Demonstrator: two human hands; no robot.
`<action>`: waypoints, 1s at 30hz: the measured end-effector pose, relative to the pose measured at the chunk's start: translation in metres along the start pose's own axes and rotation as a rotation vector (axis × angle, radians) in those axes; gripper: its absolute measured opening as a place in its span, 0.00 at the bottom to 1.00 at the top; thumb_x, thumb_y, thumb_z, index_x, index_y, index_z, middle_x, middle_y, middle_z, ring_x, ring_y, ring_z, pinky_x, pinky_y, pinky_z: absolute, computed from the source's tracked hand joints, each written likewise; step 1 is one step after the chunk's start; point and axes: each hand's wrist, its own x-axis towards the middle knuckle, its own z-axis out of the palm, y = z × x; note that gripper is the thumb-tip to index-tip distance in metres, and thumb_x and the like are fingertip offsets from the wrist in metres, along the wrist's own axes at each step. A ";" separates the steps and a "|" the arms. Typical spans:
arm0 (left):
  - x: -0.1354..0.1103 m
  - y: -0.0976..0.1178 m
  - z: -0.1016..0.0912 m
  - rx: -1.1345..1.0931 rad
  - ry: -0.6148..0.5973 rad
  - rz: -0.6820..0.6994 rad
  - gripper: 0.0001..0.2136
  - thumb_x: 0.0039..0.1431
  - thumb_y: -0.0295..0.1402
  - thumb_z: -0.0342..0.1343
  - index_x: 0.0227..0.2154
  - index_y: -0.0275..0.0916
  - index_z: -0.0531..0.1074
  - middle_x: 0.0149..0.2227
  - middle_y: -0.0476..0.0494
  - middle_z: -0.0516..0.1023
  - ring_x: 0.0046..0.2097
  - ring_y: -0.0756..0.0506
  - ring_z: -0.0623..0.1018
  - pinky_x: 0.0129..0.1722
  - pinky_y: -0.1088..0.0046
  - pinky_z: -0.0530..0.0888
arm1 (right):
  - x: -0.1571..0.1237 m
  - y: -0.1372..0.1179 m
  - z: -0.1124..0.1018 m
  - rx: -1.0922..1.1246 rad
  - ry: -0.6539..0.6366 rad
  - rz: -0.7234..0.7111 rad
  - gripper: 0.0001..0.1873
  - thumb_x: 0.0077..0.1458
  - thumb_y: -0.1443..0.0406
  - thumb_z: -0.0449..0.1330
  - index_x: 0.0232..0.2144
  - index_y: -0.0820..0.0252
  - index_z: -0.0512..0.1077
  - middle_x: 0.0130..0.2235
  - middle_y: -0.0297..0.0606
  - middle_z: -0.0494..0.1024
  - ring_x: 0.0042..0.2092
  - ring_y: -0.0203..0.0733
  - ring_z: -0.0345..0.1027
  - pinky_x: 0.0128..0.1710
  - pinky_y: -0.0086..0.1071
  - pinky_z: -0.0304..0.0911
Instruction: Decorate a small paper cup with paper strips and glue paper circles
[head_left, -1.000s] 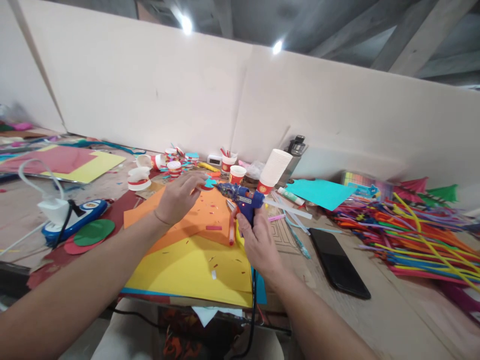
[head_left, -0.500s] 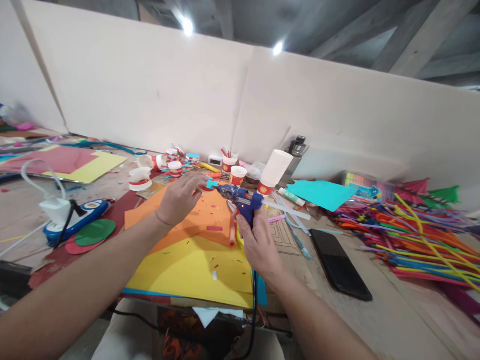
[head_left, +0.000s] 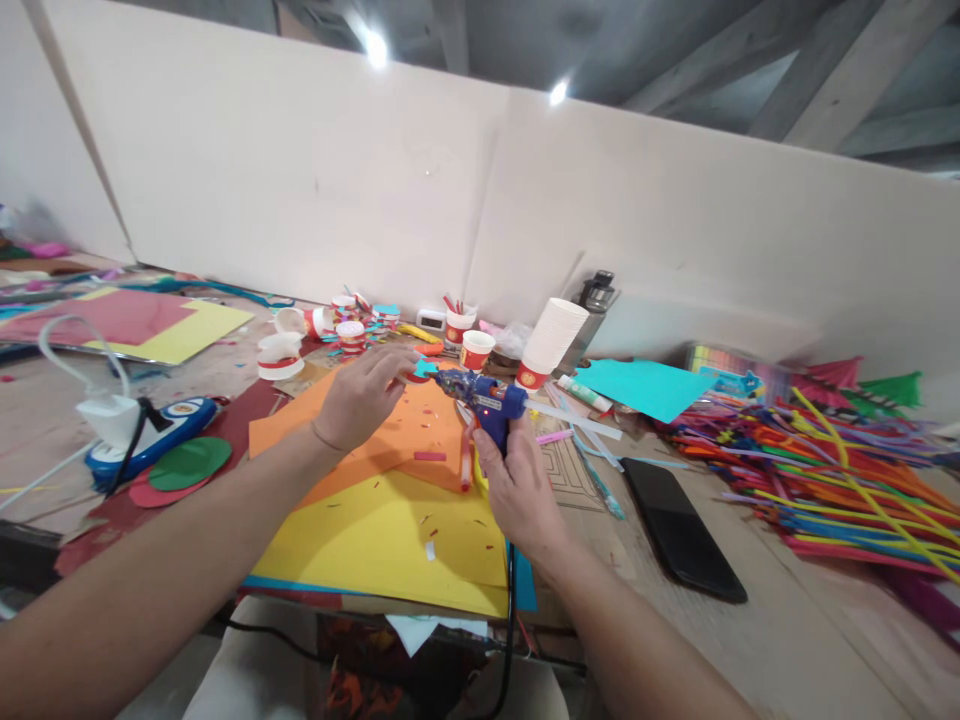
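In my right hand [head_left: 517, 480] is a blue hot glue gun [head_left: 491, 400], gripped by its handle, with a clear glue stick [head_left: 574, 415] jutting from its back. Its nozzle points left and meets, or nearly meets, a small red piece with a turquoise top [head_left: 424, 370]. My left hand [head_left: 364, 398] pinches that piece between its fingertips, which hide part of it. Below both hands lie orange paper [head_left: 300, 435] and yellow paper [head_left: 360, 550], sprinkled with small scraps. A red marker-like stick [head_left: 466, 468] lies under the glue gun.
Behind stand a paper cup [head_left: 477, 350], a tall cup stack [head_left: 553, 340] and a dark bottle [head_left: 596, 300]. A black phone [head_left: 682, 530] and many pipe cleaners [head_left: 825, 480] lie right. At left are a blue-white power strip [head_left: 157, 440] and green paper circle [head_left: 190, 464]. The gun's black cord [head_left: 510, 620] hangs over the edge.
Hardly anything differs. Both hands hold the glue gun and the small piece in the same place; the view has shifted very slightly.
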 end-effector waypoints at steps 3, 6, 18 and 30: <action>0.000 0.000 0.000 0.007 0.005 0.002 0.10 0.56 0.19 0.52 0.34 0.41 0.71 0.44 0.43 0.81 0.50 0.44 0.79 0.54 0.61 0.75 | 0.001 -0.001 -0.001 0.019 -0.002 0.014 0.29 0.61 0.60 0.50 0.64 0.53 0.58 0.61 0.49 0.68 0.66 0.58 0.55 0.64 0.60 0.54; 0.000 0.000 0.000 0.015 0.023 0.018 0.10 0.57 0.20 0.51 0.34 0.41 0.71 0.43 0.43 0.81 0.50 0.44 0.80 0.53 0.62 0.75 | 0.001 0.000 -0.001 0.013 -0.004 0.005 0.27 0.61 0.60 0.51 0.62 0.52 0.60 0.61 0.48 0.68 0.67 0.58 0.55 0.64 0.60 0.54; 0.000 -0.002 -0.001 0.015 -0.003 0.031 0.09 0.58 0.21 0.50 0.35 0.41 0.70 0.44 0.42 0.81 0.51 0.45 0.79 0.54 0.63 0.75 | 0.011 -0.016 -0.010 0.009 -0.049 -0.014 0.25 0.64 0.58 0.47 0.60 0.59 0.63 0.58 0.53 0.70 0.61 0.57 0.62 0.60 0.57 0.59; -0.002 -0.005 0.000 -0.025 0.023 0.053 0.11 0.55 0.19 0.51 0.33 0.41 0.72 0.44 0.44 0.82 0.53 0.45 0.78 0.55 0.64 0.74 | 0.041 -0.025 -0.042 0.157 -0.256 0.065 0.20 0.62 0.62 0.53 0.54 0.61 0.65 0.53 0.49 0.74 0.54 0.51 0.67 0.55 0.46 0.62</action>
